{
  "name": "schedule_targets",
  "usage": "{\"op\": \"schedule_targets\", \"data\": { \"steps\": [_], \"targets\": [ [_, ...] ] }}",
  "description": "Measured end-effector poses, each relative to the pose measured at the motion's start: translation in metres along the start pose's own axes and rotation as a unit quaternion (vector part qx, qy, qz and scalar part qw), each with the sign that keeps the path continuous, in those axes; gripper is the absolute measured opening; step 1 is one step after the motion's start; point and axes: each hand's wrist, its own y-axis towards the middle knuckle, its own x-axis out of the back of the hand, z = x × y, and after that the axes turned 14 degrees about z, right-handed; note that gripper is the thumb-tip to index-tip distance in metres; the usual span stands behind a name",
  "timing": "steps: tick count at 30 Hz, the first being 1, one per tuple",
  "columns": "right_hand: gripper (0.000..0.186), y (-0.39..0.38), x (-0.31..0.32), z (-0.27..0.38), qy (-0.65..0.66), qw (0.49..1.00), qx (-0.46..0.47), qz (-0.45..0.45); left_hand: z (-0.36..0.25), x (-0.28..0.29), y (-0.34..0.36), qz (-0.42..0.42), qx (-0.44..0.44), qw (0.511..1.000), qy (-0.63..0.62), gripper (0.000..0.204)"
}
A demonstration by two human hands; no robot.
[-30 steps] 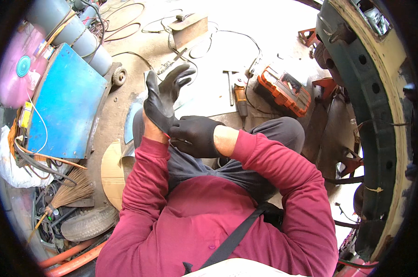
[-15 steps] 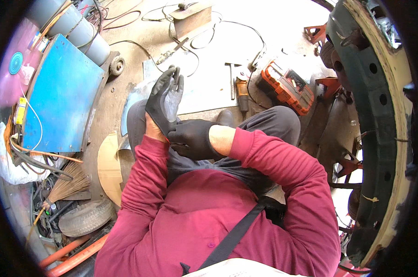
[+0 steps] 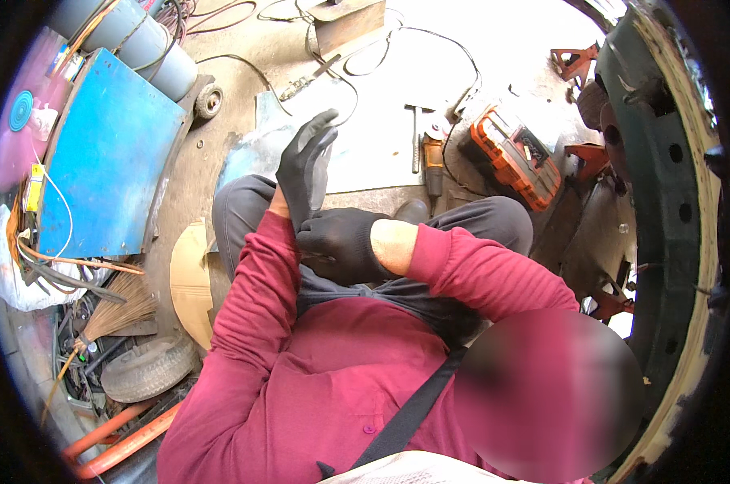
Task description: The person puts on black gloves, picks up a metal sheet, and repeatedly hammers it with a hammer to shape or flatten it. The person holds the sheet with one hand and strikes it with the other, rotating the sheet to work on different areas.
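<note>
Both of my hands wear black work gloves. My left hand (image 3: 307, 165) is raised over my lap with its fingers stretched upward and its grey-coated palm turned toward the right. At its wrist, my right hand (image 3: 345, 244) is closed on the cuff of the left glove. The right fingertips are partly hidden against the left wrist. Beyond my knees a hammer (image 3: 416, 137) lies on the floor beside an orange and black angle grinder (image 3: 433, 165). To their right is an orange and black toolbox (image 3: 512, 161).
A blue metal cabinet (image 3: 110, 161) on wheels stands at left. Below it are a straw broom (image 3: 119, 306), a tyre (image 3: 149, 369) and cardboard (image 3: 189, 274). Cables cross the far floor. A dark vehicle body part (image 3: 663, 210) and red stands (image 3: 575, 63) line the right.
My left hand has turned so its palm shows less, and its fingers lean further right. The right hand keeps its grip at the cuff. The view has shifted slightly; a blurred disc now covers the lower right.
</note>
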Motion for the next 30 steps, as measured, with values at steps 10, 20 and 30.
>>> {"op": "schedule_targets", "data": {
  "steps": [10, 20, 30],
  "targets": [
    [0.014, -0.021, 0.04, -0.036, -0.014, 0.999, 0.007, -0.041, 0.068, 0.021, 0.066, 0.106, -0.073, 0.768, 0.628, 0.069],
    [0.014, -0.03, 0.108, -0.07, 0.143, 0.984, -0.024, -0.102, 0.016, 0.023, 0.051, 0.497, 0.255, 0.742, 0.371, 0.058],
    [0.027, -0.053, 0.123, -0.133, 0.484, 0.873, -0.057, -0.005, -0.041, -0.05, 0.092, 0.597, 0.196, 0.74, -0.239, 0.06]
  ]
}}
